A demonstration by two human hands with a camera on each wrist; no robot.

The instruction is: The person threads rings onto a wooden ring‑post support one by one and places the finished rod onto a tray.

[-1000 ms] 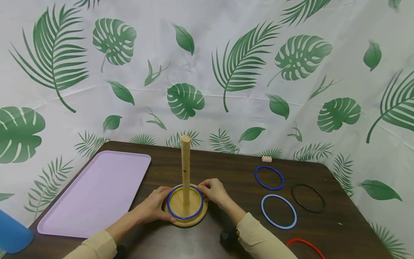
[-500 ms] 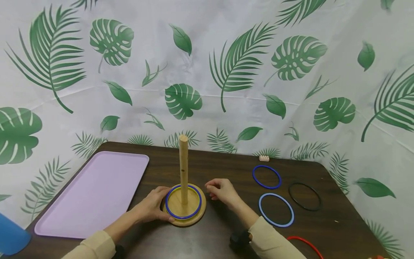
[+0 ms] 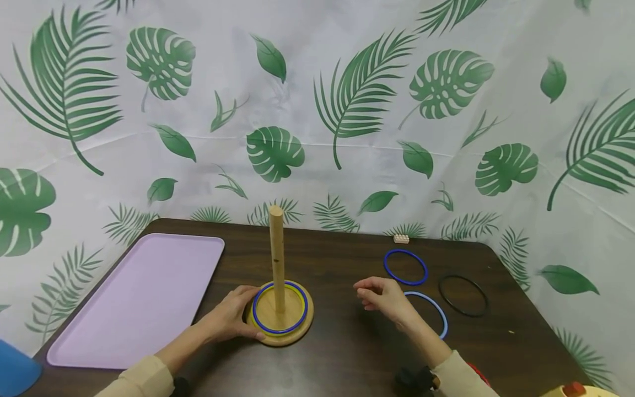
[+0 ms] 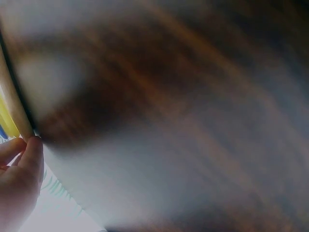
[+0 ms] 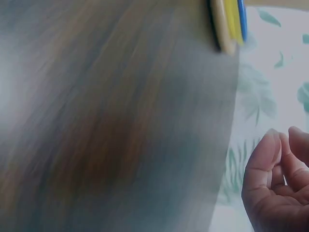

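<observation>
- While steadying wooden base (image 3: pixel 283 333) with left hand (image 3: pixel 229 320) — fingers curled against its rim, thumb at the edge, 2 rings (blue ring (image 3: pixel 279 330) over yellow ring (image 3: pixel 300 298)) lying flat round peg (image 3: pixel 276 259).
- Right hand (image 3: pixel 384 298) empty, fingers loosely curled, hovering just above light-blue ring (image 3: pixel 439 314) on table (image 3: pixel 342 353).
- Judged step: reach for next ring. Best pinched at near edge, lifted level, centred over peg top before lowering.
- Keep base pinned — avoids tipping.
- Dark-blue ring (image 3: pixel 405 267), black ring (image 3: pixel 463 296) farther right; pink tray (image 3: pixel 139 300) left.
- Wrist views too blurred for detail.
</observation>
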